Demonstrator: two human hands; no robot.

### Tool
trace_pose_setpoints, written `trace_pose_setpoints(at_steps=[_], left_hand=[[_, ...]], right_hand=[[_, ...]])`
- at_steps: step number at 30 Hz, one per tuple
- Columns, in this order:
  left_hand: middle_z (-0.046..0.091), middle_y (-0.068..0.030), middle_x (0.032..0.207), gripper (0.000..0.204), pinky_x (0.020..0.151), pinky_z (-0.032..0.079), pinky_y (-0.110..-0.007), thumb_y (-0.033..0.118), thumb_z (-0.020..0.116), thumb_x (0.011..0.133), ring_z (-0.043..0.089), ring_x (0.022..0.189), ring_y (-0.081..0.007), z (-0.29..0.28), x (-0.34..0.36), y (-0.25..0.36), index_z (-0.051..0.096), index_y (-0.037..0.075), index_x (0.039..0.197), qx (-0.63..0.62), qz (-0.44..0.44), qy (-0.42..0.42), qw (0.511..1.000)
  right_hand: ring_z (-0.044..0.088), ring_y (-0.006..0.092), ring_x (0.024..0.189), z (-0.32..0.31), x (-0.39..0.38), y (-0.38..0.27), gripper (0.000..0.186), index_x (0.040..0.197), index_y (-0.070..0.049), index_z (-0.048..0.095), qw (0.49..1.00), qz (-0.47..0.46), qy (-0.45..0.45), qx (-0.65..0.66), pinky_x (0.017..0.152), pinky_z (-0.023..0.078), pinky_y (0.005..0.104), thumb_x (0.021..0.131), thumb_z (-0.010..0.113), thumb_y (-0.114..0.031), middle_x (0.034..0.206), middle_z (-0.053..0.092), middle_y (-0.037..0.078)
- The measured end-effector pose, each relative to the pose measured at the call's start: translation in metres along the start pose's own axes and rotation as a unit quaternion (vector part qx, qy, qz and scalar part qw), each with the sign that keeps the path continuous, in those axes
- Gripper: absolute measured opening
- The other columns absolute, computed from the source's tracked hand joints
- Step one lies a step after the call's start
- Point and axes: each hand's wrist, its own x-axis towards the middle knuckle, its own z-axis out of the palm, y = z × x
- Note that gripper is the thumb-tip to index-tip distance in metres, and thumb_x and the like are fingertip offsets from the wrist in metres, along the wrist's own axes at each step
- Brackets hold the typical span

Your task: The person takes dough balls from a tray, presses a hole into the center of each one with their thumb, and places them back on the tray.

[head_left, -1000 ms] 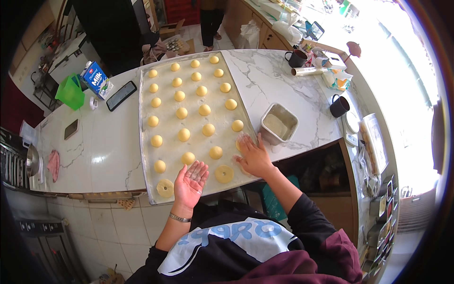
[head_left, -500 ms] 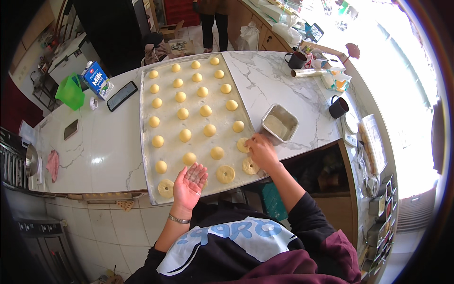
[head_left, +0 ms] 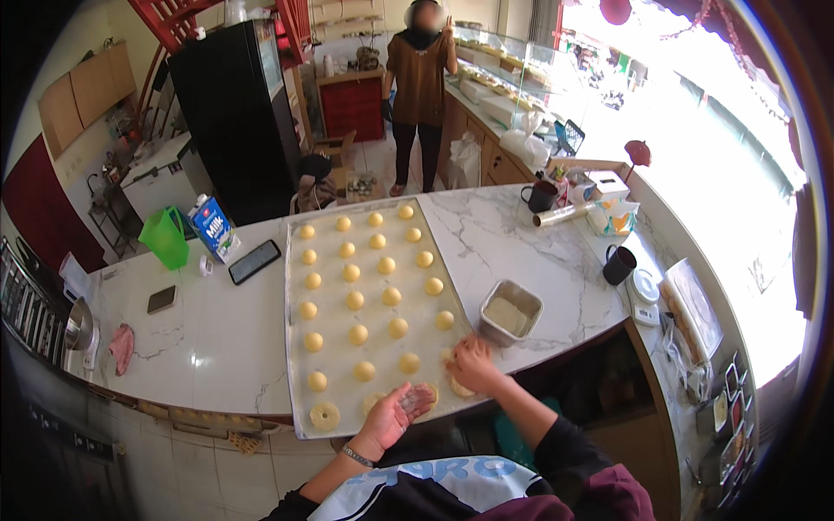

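A large metal baking tray (head_left: 292,347) holds rows of pale yellow dough balls (head_left: 358,334) on a floured surface. Along its near edge lie flattened dough rounds; one at the near left (head_left: 325,417) has a small hole in its centre. My left hand (head_left: 404,415), palm up and fingers stretched, is above the near edge, partly covering two rounds. At the tray's right edge, the bent fingers of my right hand (head_left: 473,365) press down on a dough piece (head_left: 447,356), mostly hidden beneath them. A rectangular metal tin (head_left: 511,311) with pale flour stands just beyond that hand.
Left on the marble table (head_left: 230,347) are a milk carton (head_left: 214,228), green jug (head_left: 164,239), two phones and a pink cloth (head_left: 122,349). Dark mugs (head_left: 618,265), a foil roll and a white scale (head_left: 645,295) stand right. Beyond the table stands a person (head_left: 424,95), one hand raised.
The view has tipped up, bringing the standing person fully into sight. My left hand has shifted right over the tray's near edge. My right hand stays at the dough on the right edge.
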Motion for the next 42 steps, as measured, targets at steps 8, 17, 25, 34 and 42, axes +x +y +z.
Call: trace_pose_setpoints(at_steps=[8, 17, 25, 34, 42], left_hand=[[0.062, -0.0049, 0.089, 0.023, 0.072, 0.048, -0.025, 0.017, 0.062, 0.086, 0.058, 0.081, -0.0115, 0.016, 0.012, -0.006, 0.059, 0.000, 0.101, 0.062, 0.119, 0.083, 0.987], [0.062, -0.0010, 0.080, 0.017, 0.069, 0.043, -0.022, 0.014, 0.060, 0.087, 0.056, 0.071, -0.0085, 0.029, 0.018, 0.009, 0.061, 0.001, 0.098, 0.096, 0.189, 0.058, 0.976], [0.065, -0.0076, 0.094, 0.026, 0.079, 0.048, -0.024, 0.013, 0.064, 0.084, 0.061, 0.087, -0.0113, 0.040, 0.019, 0.019, 0.059, -0.003, 0.103, 0.308, 0.224, 0.038, 0.924], [0.065, -0.0107, 0.095, 0.026, 0.079, 0.049, -0.023, 0.000, 0.066, 0.078, 0.062, 0.086, -0.0139, 0.044, 0.019, 0.016, 0.059, -0.005, 0.103, 0.188, 0.318, 0.036, 0.928], [0.064, -0.0119, 0.096, 0.025, 0.078, 0.051, -0.024, -0.001, 0.064, 0.080, 0.063, 0.084, -0.0152, 0.042, 0.011, 0.022, 0.059, -0.005, 0.105, 0.160, 0.296, 0.023, 0.942]], right_hand=[[0.041, 0.0311, 0.111, -0.073, -0.017, -0.083, 0.033, 0.104, -0.007, 0.055, 0.987, -0.096, 0.056, 0.116, 0.090, 0.033, 0.0424, 0.076, 0.062, -0.024, 0.119, 0.043, 0.013], [0.038, 0.0330, 0.120, -0.089, -0.015, -0.092, 0.026, 0.102, -0.006, 0.055, 0.974, -0.111, 0.095, 0.174, 0.096, 0.032, 0.0434, 0.079, 0.061, -0.017, 0.125, 0.043, 0.016], [0.064, 0.0303, 0.085, -0.099, 0.000, -0.075, 0.020, 0.100, 0.000, 0.055, 0.859, 0.025, 0.037, 0.510, 0.074, 0.051, 0.0331, 0.081, 0.059, -0.007, 0.094, 0.065, 0.018], [0.065, 0.0231, 0.084, -0.105, 0.000, -0.070, 0.028, 0.105, 0.000, 0.060, 0.875, 0.013, 0.039, 0.482, 0.074, 0.051, 0.0302, 0.079, 0.064, -0.007, 0.095, 0.065, 0.013], [0.063, 0.0142, 0.078, -0.100, -0.002, -0.064, 0.026, 0.105, -0.001, 0.063, 0.831, 0.061, -0.023, 0.552, 0.072, 0.049, 0.0240, 0.080, 0.065, -0.009, 0.093, 0.066, 0.010]])
